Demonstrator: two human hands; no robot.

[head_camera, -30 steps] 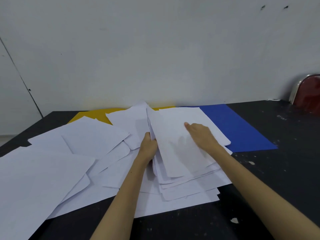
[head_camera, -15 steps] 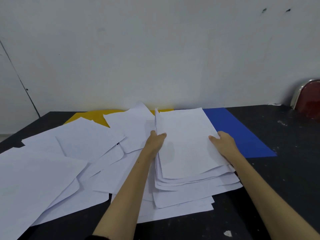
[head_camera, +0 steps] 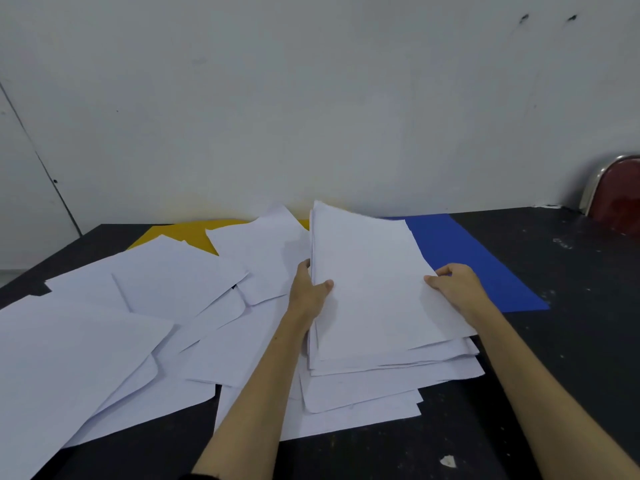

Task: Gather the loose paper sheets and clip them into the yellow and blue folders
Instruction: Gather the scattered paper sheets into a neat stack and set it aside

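Gripping opposite edges, both hands, left hand [head_camera: 309, 293] and right hand [head_camera: 454, 285], hold the seemingly tilted paper stack [head_camera: 375, 289] between them.

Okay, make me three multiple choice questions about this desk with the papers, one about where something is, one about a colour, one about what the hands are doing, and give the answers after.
1. Where does the blue folder lie?
A. Right of the paper stack, at the back of the table
B. On top of the loose sheets at the left
C. On the chair

2. What colour is the folder that peeks out behind the loose sheets?
A. Red
B. Yellow
C. Green

3. What are the two hands doing?
A. Both rest flat on the table
B. One holds a pen
C. Each grips a side edge of the paper stack

Answers:
1 A: blue shows past the stack's right edge, near the wall.
2 B: a yellow corner shows at the back left.
3 C: the left hand and right hand pinch opposite edges, thumbs on top.
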